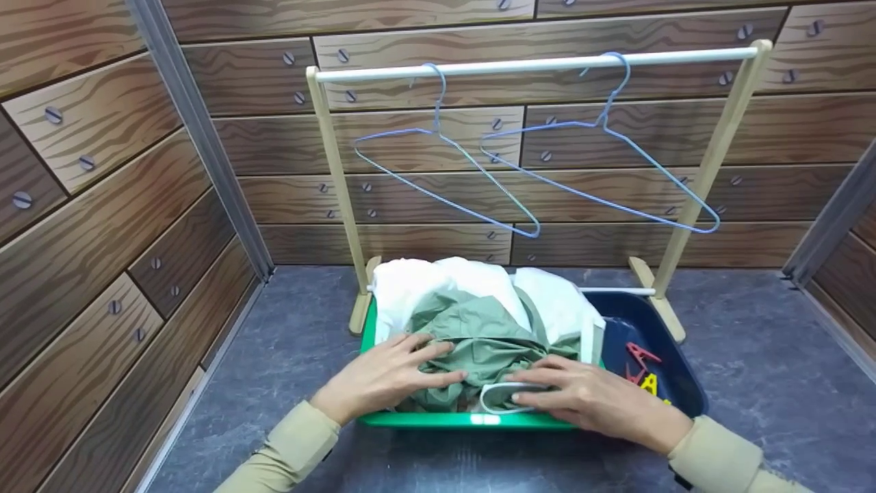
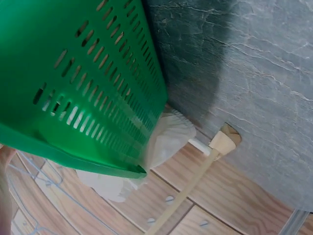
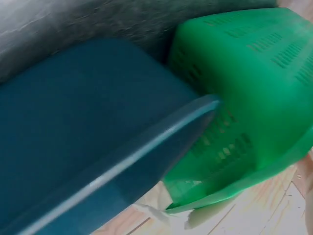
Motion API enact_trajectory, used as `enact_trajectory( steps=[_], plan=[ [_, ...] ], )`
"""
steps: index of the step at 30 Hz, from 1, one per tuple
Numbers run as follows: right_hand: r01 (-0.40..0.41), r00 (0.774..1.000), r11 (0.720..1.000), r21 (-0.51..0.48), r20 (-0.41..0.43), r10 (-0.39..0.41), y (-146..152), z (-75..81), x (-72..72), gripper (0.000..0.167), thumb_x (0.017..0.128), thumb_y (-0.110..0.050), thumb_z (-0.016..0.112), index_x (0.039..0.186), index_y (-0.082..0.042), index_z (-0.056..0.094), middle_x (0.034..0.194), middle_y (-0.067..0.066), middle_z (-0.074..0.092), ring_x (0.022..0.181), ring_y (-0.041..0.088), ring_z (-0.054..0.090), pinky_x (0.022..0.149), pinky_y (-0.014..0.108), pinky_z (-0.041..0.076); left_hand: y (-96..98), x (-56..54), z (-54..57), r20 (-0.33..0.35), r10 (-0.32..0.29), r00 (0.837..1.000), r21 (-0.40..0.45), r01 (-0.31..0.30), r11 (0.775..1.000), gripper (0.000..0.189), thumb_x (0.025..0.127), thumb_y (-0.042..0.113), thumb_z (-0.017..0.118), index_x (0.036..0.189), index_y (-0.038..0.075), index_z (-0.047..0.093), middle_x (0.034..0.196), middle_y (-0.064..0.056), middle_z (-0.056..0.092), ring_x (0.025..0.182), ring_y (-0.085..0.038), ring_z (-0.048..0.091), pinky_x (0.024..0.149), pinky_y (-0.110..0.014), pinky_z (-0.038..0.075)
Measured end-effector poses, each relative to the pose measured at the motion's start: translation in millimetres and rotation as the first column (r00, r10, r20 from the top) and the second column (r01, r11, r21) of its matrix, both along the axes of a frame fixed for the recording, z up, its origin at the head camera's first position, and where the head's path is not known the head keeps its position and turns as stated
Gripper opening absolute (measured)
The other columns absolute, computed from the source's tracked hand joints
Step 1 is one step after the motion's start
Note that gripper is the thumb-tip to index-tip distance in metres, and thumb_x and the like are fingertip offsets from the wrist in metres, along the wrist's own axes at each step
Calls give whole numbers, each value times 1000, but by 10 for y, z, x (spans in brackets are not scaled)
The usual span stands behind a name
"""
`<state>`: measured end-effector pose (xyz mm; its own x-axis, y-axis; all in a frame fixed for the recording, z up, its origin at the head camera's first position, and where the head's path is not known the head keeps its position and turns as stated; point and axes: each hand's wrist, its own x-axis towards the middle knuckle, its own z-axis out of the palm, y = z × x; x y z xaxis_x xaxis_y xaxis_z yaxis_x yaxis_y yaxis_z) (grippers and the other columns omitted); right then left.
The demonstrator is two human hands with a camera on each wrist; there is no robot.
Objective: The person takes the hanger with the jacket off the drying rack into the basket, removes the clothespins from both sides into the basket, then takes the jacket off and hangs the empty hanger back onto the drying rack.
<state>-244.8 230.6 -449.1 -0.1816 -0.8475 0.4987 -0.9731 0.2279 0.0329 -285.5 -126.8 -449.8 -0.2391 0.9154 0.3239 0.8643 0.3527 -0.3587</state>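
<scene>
A green basket (image 1: 445, 420) holds a heap of clothes. On top lies a crumpled grey-green garment (image 1: 472, 329), with white clothes (image 1: 438, 284) behind it. My left hand (image 1: 383, 376) rests on the garment's left side, fingers spread. My right hand (image 1: 588, 397) touches its front right part, beside a white-edged fold (image 1: 489, 400); its fingers are only slightly bent. In the left wrist view the slotted basket wall (image 2: 88, 98) fills the upper left, with a sliver of hand at the left edge. The right wrist view shows the basket (image 3: 244, 98) beside a dark blue tub (image 3: 88, 122).
The dark blue tub (image 1: 691, 383) stands right of the basket, with red clothespins (image 1: 642, 356) and yellow ones (image 1: 649, 383) inside. Behind stands a rack with a white rail (image 1: 520, 67) and wooden posts (image 1: 339, 178). Two blue wire hangers (image 1: 452, 202) (image 1: 616, 205) hang from it.
</scene>
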Motion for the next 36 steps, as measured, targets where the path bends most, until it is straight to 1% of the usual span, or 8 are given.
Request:
enact_trajectory(
  steps=[5, 10, 17, 20, 24, 30, 33, 36],
  plan=[
    [38, 999, 996, -79, 24, -37, 57, -28, -95, 41, 86, -3, 74, 125, -12, 67, 124, 1, 63, 110, 17, 60, 92, 25, 48, -3, -30, -6, 39, 7, 999, 18, -8, 1000, 46, 93, 15, 69, 136, 28, 58, 145, 1, 48, 130, -24, 47, 106, -37, 38],
    [165, 984, 977, -133, 95, -153, 124, -43, -216, 43, 82, -1, 77, 122, -14, 70, 119, 0, 65, 106, 15, 62, 89, 20, 48, -45, -102, -20, 112, 0, 994, 83, -10, 997, 44, 91, 7, 71, 132, 20, 62, 138, -1, 54, 127, -19, 50, 108, -30, 35],
    [260, 946, 960, -101, 226, -232, 188, -179, -297, 42, 83, -3, 77, 121, -19, 70, 118, -4, 65, 104, 15, 63, 82, 28, 53, -98, -170, -100, 268, -36, 963, 162, -9, 987, 37, 92, 5, 68, 127, 16, 66, 131, -1, 58, 123, -16, 53, 105, -24, 36],
    [252, 949, 961, -115, 225, -222, 203, -195, -306, 42, 82, -2, 79, 119, -19, 71, 118, -3, 64, 103, 16, 62, 81, 27, 53, -96, -171, -107, 271, -37, 962, 165, -8, 986, 35, 93, 7, 68, 127, 17, 66, 130, 0, 59, 122, -15, 54, 105, -24, 37],
    [191, 972, 964, -185, 172, -160, 223, -125, -286, 43, 77, -2, 82, 117, -15, 72, 120, 4, 63, 105, 20, 61, 89, 20, 47, -114, -145, -74, 201, -45, 979, 190, 6, 982, 37, 94, 13, 68, 131, 18, 64, 133, -1, 59, 124, -17, 53, 105, -30, 38],
    [221, 971, 931, -289, 154, -183, 339, 80, -308, 46, 74, -3, 84, 118, -12, 72, 123, 9, 63, 110, 24, 59, 94, 17, 42, -206, -218, 50, 171, -60, 983, 368, -8, 930, 37, 90, 21, 73, 126, 16, 67, 133, -7, 60, 124, -20, 53, 103, -38, 41],
    [290, 955, 907, -306, 157, -252, 452, 132, -422, 47, 74, -2, 84, 118, -11, 71, 125, 9, 63, 112, 25, 58, 97, 17, 40, -299, -354, 123, 217, -9, 976, 445, -91, 891, 38, 87, 18, 77, 123, 14, 68, 137, -10, 56, 126, -23, 52, 104, -38, 41],
    [385, 920, 882, -273, 192, -342, 563, 124, -592, 49, 76, -4, 84, 122, -10, 69, 129, 9, 60, 116, 27, 55, 99, 23, 40, -389, -535, 165, 279, 65, 958, 468, -195, 862, 40, 85, 13, 78, 124, 11, 68, 142, -13, 51, 132, -27, 46, 105, -38, 40]
  ],
)
